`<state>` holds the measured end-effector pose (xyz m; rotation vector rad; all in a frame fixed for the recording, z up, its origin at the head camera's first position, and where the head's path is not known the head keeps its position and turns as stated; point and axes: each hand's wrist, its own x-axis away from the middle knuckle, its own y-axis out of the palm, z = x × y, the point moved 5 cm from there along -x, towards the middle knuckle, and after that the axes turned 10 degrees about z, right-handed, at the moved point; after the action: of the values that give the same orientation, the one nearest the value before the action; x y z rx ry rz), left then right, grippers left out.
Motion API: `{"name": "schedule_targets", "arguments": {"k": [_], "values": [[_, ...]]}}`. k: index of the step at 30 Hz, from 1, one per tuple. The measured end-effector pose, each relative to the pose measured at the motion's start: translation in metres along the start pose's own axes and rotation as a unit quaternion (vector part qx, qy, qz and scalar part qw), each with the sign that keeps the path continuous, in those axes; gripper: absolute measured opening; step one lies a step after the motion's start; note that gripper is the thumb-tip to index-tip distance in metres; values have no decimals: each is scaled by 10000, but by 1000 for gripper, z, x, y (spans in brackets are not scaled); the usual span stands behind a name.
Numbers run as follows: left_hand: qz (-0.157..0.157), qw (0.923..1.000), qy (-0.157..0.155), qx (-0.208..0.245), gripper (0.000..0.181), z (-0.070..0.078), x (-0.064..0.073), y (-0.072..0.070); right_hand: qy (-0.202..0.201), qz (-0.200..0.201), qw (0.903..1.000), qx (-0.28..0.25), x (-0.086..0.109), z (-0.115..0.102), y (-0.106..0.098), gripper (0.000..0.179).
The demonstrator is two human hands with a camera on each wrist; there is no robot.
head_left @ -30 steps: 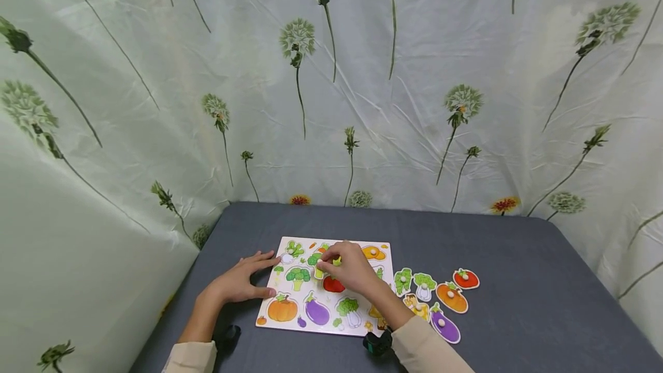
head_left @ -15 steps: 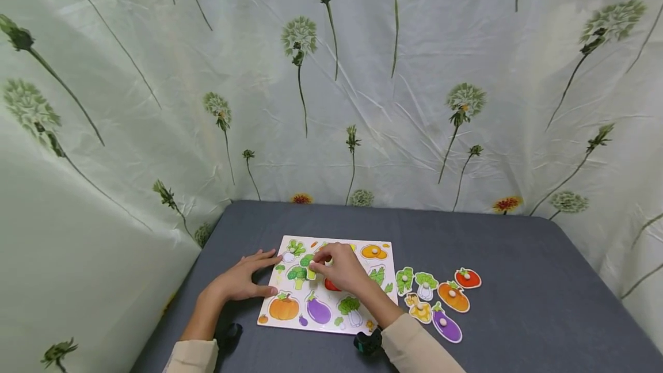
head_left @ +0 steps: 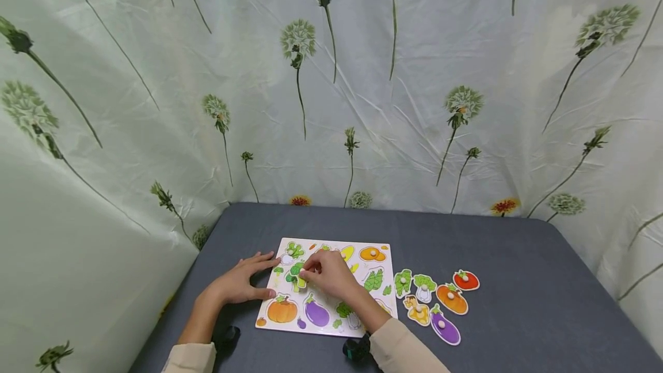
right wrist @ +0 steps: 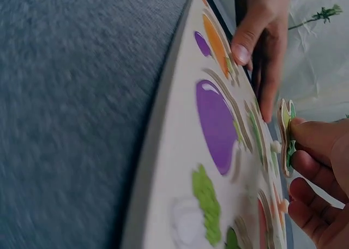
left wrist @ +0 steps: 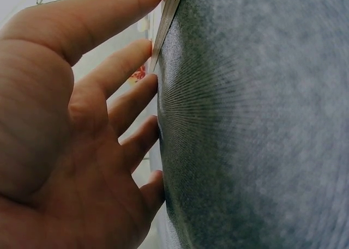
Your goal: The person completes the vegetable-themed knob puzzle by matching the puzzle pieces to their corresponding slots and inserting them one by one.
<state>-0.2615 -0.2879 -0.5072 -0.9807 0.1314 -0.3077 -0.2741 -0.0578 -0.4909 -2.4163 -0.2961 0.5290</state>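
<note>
Broccoli piece (right wrist: 284,134) is pinched between thumb and fingers of the right hand (head_left: 328,275), from where I stand, and it's up off the puzzle board (head_left: 315,330), partly over the printed broccoli (head_left: 292,278). The left hand (head_left: 240,280) grips nothing; its fingers are spread, thumb and a fingertip touching the board's edge (steadying it, I'd guess). I take this as the lining-up step: next calls for a small shift to match the outline, then pressing down. Six loose pieces, the pumpkin piece (head_left: 456,305) among them, lie right of the board on the counter (head_left: 518,281).
</note>
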Motion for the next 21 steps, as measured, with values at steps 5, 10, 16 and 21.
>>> {"name": "schedule_targets", "arguments": {"k": [5, 10, 16, 21], "values": [[16, 10000, 38, 63, 84, 0, 0, -1, -42, -9, 9998, 183, -2, -2, 8, 7], [13, 10000, 13, 28, 84, -1, 0, 0, -31, -72, 9996, 274, -1, -1, 13, 8], [22, 10000, -28, 44, 85, 0, 0, 1, -15, -56, 9996, 293, 0, 0, 16, 8], [27, 10000, -27, 73, 84, 1, 0, 0, -3, -86, 9991, 411, -2, -3, 17, 9]]}}
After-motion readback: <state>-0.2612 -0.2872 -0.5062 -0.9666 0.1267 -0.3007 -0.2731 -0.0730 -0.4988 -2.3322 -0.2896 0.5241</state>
